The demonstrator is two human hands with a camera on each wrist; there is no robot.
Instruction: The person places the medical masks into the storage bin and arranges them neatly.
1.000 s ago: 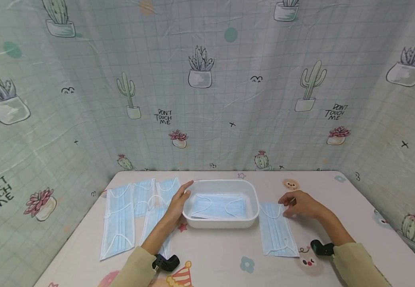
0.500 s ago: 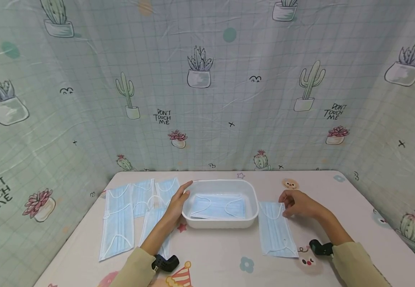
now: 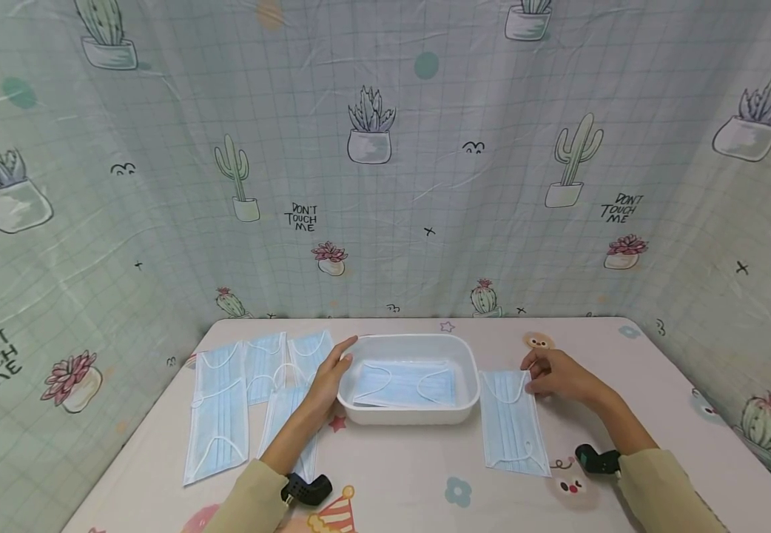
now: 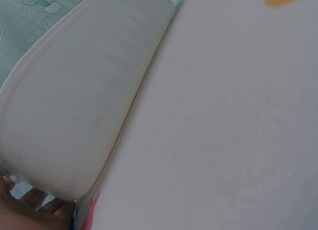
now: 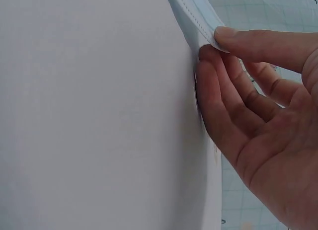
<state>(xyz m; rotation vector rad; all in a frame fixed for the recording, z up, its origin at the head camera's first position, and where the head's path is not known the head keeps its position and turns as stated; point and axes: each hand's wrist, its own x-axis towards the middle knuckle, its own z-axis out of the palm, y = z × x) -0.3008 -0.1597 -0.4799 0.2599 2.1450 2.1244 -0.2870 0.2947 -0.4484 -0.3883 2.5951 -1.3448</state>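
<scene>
A white plastic tub (image 3: 408, 416) stands mid-table with a pale blue face mask (image 3: 405, 385) lying flat inside. My left hand (image 3: 325, 381) holds the tub's left end, its fingers along the outer wall below the rim. On the right, my right hand (image 3: 559, 376) pinches the upper right corner of another face mask (image 3: 512, 429) between thumb and fingertips. That corner is lifted off the tabletop in the right wrist view, where the pinching right hand (image 5: 263, 111) shows close up. In the left wrist view the tub's side wall (image 4: 89, 106) fills the upper left.
Several more face masks (image 3: 219, 407) lie at the left of the table (image 3: 399, 481), some partly under my left forearm. A patterned curtain (image 3: 372, 192) rises behind the table and along its sides. Each wrist carries a black camera (image 3: 308, 488).
My right hand has moved slightly up and right, and the pinched mask's corner has shifted with it. The left hand and the tub have stayed in place.
</scene>
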